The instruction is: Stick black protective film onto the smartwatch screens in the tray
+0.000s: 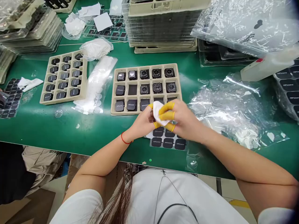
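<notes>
Cloth point(158, 111), white and bunched up, sits between the person's two hands, just above the near edge of a beige tray point(126, 90). The right hand point(183, 119) pinches it with fingertips in yellow finger covers point(167, 115). The left hand point(143, 122), a red cord point(123, 140) around its wrist, curls against the cloth's left side; since the cloth hides its grip, I cannot tell what it is closed on. Just below the hands lies a sheet of black labels point(168, 143), partly covered by them. The tray holds dark, watch-like pieces in three rows, some bearing "HiFuture" labels. To its left on the green surface point(100, 133) lie white translucent sheets point(95, 84) and a second tray point(58, 77) of black pieces. Crumpled clear bags point(231, 109) lie at right, near a white bottle point(263, 65); stacked trays point(161, 31) stand behind.
</notes>
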Motion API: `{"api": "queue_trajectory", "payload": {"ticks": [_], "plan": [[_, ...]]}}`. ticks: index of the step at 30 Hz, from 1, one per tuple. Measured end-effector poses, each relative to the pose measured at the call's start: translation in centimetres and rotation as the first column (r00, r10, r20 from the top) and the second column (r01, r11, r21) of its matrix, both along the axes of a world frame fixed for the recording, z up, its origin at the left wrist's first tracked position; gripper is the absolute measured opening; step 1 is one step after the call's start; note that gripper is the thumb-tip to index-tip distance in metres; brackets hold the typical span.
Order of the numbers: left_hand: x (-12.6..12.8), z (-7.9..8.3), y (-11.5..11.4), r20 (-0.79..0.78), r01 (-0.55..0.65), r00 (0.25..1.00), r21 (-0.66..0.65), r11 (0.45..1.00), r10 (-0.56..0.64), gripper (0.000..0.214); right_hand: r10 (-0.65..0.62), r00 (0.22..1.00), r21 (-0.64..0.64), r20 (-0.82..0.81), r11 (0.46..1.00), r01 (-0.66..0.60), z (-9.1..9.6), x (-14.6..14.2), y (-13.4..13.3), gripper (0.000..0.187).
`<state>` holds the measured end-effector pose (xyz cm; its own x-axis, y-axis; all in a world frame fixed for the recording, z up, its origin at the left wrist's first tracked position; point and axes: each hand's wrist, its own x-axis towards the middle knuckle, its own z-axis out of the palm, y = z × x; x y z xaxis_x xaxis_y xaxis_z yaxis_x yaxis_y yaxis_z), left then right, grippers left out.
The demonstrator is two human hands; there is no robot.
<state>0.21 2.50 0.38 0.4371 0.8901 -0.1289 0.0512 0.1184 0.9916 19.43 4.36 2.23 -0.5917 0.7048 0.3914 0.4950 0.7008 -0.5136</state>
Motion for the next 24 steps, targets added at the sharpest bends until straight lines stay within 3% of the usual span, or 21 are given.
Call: {"api": "queue_trajectory", "payload": {"ticks": [2,5,8,10,12,14,16,18,20,24], "plan": [[-0.1,0.0,0.0,-0.033,0.036,0.999,0.039,0.999,-0.034,0.050,0.017,1.000,0.068,0.009,0.998,-0.017,0.3,-0.4,-0.8,0.019],[-0.4,-0.1,0.1,0.010,0.064,0.998,0.013,0.998,-0.064,0.055,-0.090,0.996,0.113,-0.003,0.990,0.090,0.2,-1.0,-1.2,0.021],[-0.5,-0.1,0.0,0.044,0.071,0.996,0.042,0.997,-0.073,0.064,-0.067,0.998,0.126,0.014,0.990,0.065,-0.1,-1.3,-1.3,0.022],[-0.2,-0.2,-0.2,0.061,0.092,0.994,0.010,0.996,-0.093,0.062,-0.115,0.993,0.086,0.003,0.990,0.114,-0.3,-1.2,-1.0,0.021],[0.0,-0.1,-0.3,0.089,0.067,0.994,-0.063,0.996,-0.061,0.058,-0.269,0.962,-0.038,-0.056,0.963,0.267,-0.5,-0.5,-0.1,0.015],[-0.2,0.3,-0.1,0.116,-0.054,0.991,-0.086,0.995,0.064,0.059,-0.396,0.910,-0.208,-0.119,0.906,0.368,-0.4,0.6,0.7,0.028],[-0.9,0.7,0.5,0.163,-0.205,0.964,-0.050,0.978,0.210,0.062,-0.412,0.897,-0.339,-0.160,0.876,0.342,-0.1,1.8,1.2,0.044],[-1.8,0.9,1.3,0.223,-0.280,0.935,-0.011,0.960,0.276,0.063,-0.353,0.916,-0.437,-0.192,0.866,0.242,0.4,2.6,1.2,0.050],[-2.5,0.9,2.0,0.260,-0.285,0.927,0.024,0.958,0.269,0.061,-0.352,0.905,-0.557,-0.238,0.813,0.170,0.9,2.8,0.9,0.047],[-2.6,0.5,2.0,0.256,-0.288,0.940,0.231,0.929,0.227,0.064,-0.501,0.822,-0.733,-0.270,0.661,0.162,1.1,2.6,0.9,0.028]]}}
